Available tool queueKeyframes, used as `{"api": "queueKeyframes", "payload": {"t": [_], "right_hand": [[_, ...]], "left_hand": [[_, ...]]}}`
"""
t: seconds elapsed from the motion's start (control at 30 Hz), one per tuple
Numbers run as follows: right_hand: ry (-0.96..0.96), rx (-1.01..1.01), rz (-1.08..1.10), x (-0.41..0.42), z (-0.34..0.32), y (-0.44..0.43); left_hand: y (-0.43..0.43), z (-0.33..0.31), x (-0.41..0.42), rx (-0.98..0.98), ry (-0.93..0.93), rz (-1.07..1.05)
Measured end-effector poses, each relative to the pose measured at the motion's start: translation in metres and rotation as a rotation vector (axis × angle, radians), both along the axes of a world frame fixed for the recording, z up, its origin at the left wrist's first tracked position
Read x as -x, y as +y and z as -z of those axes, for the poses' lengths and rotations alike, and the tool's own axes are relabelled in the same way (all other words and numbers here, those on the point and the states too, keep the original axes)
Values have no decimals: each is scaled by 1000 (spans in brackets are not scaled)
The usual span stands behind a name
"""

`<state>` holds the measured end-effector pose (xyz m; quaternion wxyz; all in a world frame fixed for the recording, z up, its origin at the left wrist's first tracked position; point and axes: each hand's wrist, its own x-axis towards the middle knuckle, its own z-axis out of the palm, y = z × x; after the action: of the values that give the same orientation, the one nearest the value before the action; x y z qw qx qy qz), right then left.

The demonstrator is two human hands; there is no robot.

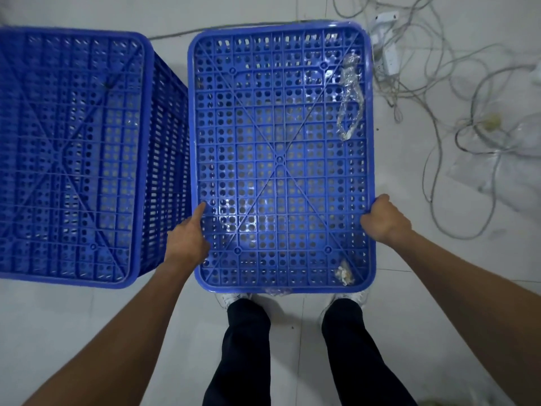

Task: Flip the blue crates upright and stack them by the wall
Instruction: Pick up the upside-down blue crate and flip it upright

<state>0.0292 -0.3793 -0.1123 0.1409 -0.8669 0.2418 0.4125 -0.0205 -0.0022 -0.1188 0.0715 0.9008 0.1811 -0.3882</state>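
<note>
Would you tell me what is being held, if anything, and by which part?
The upturned blue crate, by its long side edges near the person: left hand on the left edge, right hand curled over the right.

This looks like a storeroom or a back-room work area, though little beyond the floor shows. The nearer blue crate point(281, 159) sits bottom-up on pale floor tiles point(87, 332). Left of it stands a second crate point(73, 156). Right of it lie tangled cables point(474, 124), a white power strip point(389, 54) and clear plastic bags point(497, 171).
</note>
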Motion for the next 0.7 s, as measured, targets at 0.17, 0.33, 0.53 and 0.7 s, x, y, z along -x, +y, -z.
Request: {"api": "queueKeyframes", "payload": {"t": [0.17,0.33,0.53,0.7], "right_hand": [[-3,-4,18,12,-12,-42],[-39,-29,69,20,-22,-90],[-88,-9,63,23,-38,-141],[-183,-20,89,24,-55,-155]], "left_hand": [[-44,-3,10,10,14,15],[-88,-4,11,6,4,119],[-131,-2,-1,72,9,125],[-155,-3,-19,14,122,173]]}}
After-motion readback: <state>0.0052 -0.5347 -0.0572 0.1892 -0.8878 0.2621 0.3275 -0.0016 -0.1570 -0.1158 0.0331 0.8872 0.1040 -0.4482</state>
